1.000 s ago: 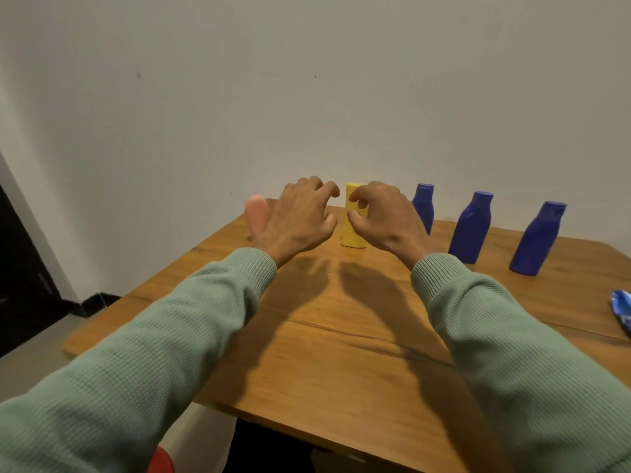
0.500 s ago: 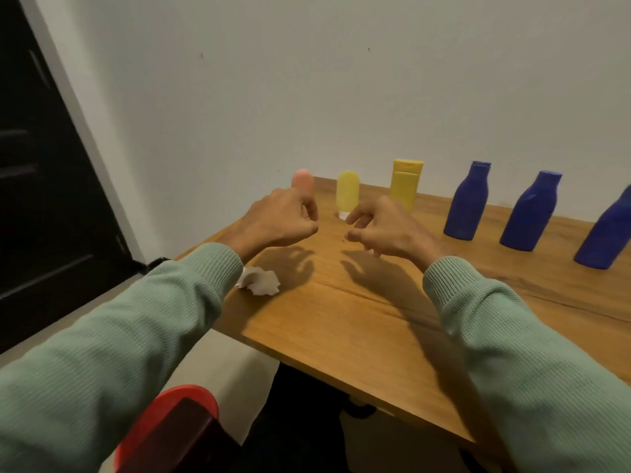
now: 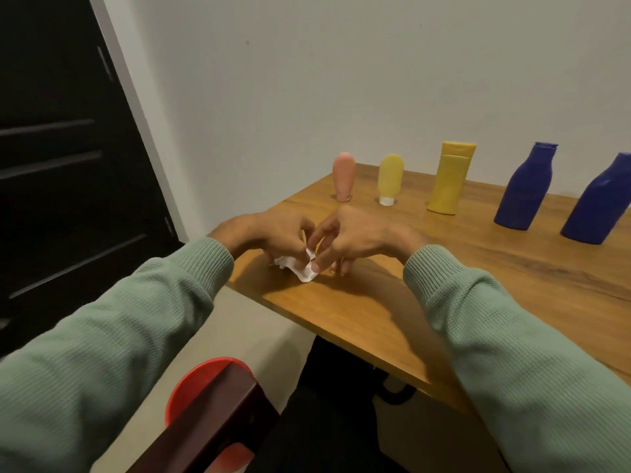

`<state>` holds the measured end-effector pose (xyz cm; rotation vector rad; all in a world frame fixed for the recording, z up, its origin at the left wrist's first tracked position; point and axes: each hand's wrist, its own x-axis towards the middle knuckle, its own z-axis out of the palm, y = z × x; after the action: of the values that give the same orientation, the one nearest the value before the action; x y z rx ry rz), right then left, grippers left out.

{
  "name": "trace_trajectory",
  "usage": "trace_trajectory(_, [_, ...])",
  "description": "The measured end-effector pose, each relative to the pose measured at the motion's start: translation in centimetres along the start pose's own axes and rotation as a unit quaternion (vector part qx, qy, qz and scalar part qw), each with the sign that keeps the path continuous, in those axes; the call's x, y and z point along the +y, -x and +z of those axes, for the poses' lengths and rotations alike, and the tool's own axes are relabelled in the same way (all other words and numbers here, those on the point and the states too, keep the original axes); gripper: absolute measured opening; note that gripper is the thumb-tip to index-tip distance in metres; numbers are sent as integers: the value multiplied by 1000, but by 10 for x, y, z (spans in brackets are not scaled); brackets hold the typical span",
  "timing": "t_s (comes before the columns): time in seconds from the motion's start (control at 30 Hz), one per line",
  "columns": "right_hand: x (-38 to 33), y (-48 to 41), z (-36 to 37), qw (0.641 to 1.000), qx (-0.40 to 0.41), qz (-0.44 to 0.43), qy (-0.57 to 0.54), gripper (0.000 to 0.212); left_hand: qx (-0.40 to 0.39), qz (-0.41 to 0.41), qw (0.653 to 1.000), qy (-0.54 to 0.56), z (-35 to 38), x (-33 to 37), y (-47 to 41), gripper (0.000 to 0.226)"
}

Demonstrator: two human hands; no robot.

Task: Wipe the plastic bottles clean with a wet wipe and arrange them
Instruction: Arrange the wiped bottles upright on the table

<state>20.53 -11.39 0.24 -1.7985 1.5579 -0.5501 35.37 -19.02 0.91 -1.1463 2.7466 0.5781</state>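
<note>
Now both arms reach fwd, palms down, near the left edge of the counter (image 3: 478,302). My left hand (image 3: 273,233), fingers curled, grips the crumpled white wet wipe (image 3: 297,266). My right hand (image 3: 351,238) pinches its near edge btwn thumb & index. Wipe sits low on the wood. Behind, by the wall, a spaced row: pink bottle (image 3: 344,175) & small yellow bottle (image 3: 390,179), both cap-down; tall yellow bottle (image 3: 450,179); blue bottle (image 3: 524,189); second blue bottle (image 3: 601,203). All opaque, so contents can't tell.
</note>
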Motion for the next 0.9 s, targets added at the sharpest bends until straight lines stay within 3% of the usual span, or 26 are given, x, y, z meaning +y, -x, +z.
trace_trajectory(0.23, [5,-32,-12,997,71,-14,21,28,78,47,993,80,-15,2,-28,46])
trace_trajectory(0.37, [12,-63,-28,992,107,-36,47,19,147,45,983,99,-23,-10,-52,37])
trace_trajectory(0.5, [26,-118,-41,988,134,-61,47,12,173,7,976,130,-37,-33,-81,34])
trace_trajectory(0.7, [29,-196,-53,985,158,-67,31,9,110,-77,982,131,-76,-78,-122,41])
trace_trajectory(0.9, [8,-246,-60,988,140,-53,-34,12,149,-174,959,166,-102,-119,-138,24])
